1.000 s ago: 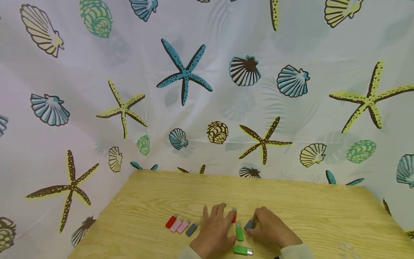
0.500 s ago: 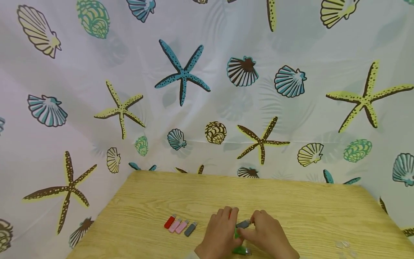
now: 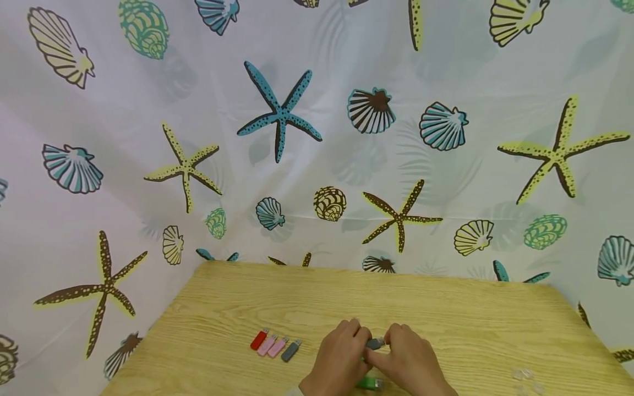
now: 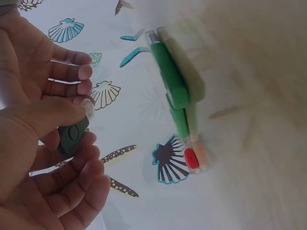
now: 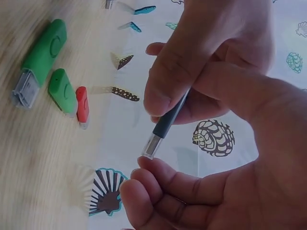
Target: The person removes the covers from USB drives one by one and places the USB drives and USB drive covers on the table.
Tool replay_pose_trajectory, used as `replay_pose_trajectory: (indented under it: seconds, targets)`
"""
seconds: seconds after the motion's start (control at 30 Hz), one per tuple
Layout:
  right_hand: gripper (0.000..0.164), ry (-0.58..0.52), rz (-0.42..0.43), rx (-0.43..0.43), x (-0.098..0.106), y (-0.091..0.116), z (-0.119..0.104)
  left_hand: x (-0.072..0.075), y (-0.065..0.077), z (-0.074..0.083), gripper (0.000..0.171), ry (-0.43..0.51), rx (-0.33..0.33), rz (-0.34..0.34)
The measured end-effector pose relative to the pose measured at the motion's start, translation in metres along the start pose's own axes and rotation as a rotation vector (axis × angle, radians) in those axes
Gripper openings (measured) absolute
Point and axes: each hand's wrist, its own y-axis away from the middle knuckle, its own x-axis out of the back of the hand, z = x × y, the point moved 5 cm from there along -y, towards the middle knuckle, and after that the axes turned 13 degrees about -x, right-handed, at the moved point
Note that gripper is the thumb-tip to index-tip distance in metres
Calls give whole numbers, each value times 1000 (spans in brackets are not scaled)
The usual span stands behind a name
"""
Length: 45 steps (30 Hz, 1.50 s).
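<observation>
Both hands meet at a dark grey USB stick held above the table. My left hand grips its body with the thumb over one face, as the left wrist view shows. My right hand has its index fingertip at the connector end and its thumb by the rear end, partly hidden behind the left thumb. A clear cover shows over the metal connector in the right wrist view. Beneath the hands lies a green USB stick. A second green stick and a red one show in the right wrist view.
Left of the hands stands a row: a red stick, two pink ones and a grey one. Several small clear pieces lie at the right. Shell-patterned cloth walls the wooden table at back and sides.
My right hand has carried the grey stick leftward and turned it more sideways. My left hand has come over to it and now grips it. Together they hide the red and one green stick beneath.
</observation>
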Motion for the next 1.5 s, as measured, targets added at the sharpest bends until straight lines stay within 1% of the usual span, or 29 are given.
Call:
replay_pose_trajectory:
  seconds: [0.27, 0.4, 0.53, 0.7, 0.77, 0.87, 0.93, 1.0, 1.03, 1.17, 1.23, 1.3, 1.4, 1.5]
  targets:
    - [47, -54, -32, -8, 9, 4, 1, 9, -3, 2, 15, 25, 32, 12]
    - [47, -60, -41, -19, 12, 5, 0, 11, -3, 2, 17, 66, 46, 33]
    - [44, -62, -42, -33, 13, 5, 0, 12, -3, 2, 21, 83, 35, 80]
    - [42, -78, -37, -30, 12, 5, 1, 14, -4, 4, 16, 89, 27, 113]
    - [43, -88, -45, -26, 12, 6, 0, 15, -4, 5, 15, 96, 28, 114]
    - [45, -130, -88, -19, 13, 5, 2, 17, -4, 3, 15, 134, 35, 123]
    - [46, -166, -124, -7, 16, 5, 4, 19, -4, 1, 14, 203, 52, 129]
    - [44, -214, -166, 31, 19, 4, 6, 21, -4, -3, 12, 305, 90, 126]
    - [43, -236, -185, 60, 21, 3, 6, 22, -4, -6, 13, 355, 112, 120]
    - [35, -299, -248, 223, 30, 2, 6, 25, -6, -16, 19, 558, 212, 87]
    - [31, -328, -273, 279, 32, 1, 6, 27, -6, -19, 21, 668, 255, 70]
    - [30, -360, -305, 301, 32, 0, 6, 27, -6, -21, 22, 796, 291, 59]
    - [28, -404, -362, 309, 31, 0, 6, 26, -5, -22, 24, 991, 346, 46]
    - [28, -462, -432, 313, 29, 1, 6, 24, -3, -22, 23, 1157, 398, 28]
